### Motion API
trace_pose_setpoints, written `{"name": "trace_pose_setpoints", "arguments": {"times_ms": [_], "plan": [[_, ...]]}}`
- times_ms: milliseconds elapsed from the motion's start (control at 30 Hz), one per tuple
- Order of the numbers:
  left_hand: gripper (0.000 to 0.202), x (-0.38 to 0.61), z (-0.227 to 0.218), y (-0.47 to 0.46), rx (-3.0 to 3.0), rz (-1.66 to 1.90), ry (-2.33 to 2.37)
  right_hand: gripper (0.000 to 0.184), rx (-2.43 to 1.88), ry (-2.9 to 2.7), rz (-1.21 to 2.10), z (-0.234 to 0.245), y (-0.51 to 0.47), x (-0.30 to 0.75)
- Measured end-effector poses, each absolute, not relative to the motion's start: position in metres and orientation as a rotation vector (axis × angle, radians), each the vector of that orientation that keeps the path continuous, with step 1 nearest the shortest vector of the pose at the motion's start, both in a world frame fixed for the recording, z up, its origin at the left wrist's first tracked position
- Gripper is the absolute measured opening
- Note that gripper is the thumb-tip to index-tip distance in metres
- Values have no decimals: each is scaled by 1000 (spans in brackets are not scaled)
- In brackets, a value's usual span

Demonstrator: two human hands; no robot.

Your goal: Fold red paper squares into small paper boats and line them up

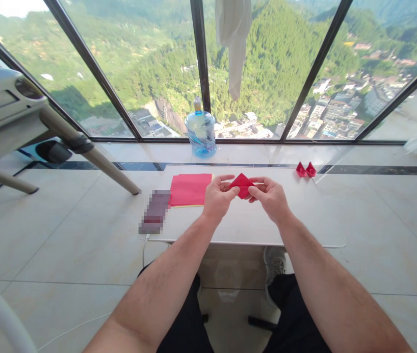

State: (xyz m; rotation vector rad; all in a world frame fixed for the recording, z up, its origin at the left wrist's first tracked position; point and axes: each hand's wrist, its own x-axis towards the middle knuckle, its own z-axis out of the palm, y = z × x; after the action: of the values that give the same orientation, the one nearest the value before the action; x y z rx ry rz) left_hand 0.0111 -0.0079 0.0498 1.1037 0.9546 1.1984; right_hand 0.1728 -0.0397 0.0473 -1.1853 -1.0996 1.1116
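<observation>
Bare forearms [173, 272] come nearest in my camera view, and at their ends I see the left hand [218, 197] and the right hand [273, 198] both pinching the red folded paper [242, 181], above the white table [260, 223]. To the left of this grip lies a stack of red sheets [190, 190]; to its right, and farther from me, sit two small red folded pieces [310, 170].
</observation>
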Motion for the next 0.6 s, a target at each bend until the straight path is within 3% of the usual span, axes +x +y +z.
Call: {"name": "trace_pose_setpoints", "arguments": {"times_ms": [233,600], "plan": [[32,13,50,-9,1081,1111,903,30,-1190,-1092,1081,43,-37,173],[22,14,44,-8,1010,1088,878,26,-1181,-1088,1101,45,-38,171]]}}
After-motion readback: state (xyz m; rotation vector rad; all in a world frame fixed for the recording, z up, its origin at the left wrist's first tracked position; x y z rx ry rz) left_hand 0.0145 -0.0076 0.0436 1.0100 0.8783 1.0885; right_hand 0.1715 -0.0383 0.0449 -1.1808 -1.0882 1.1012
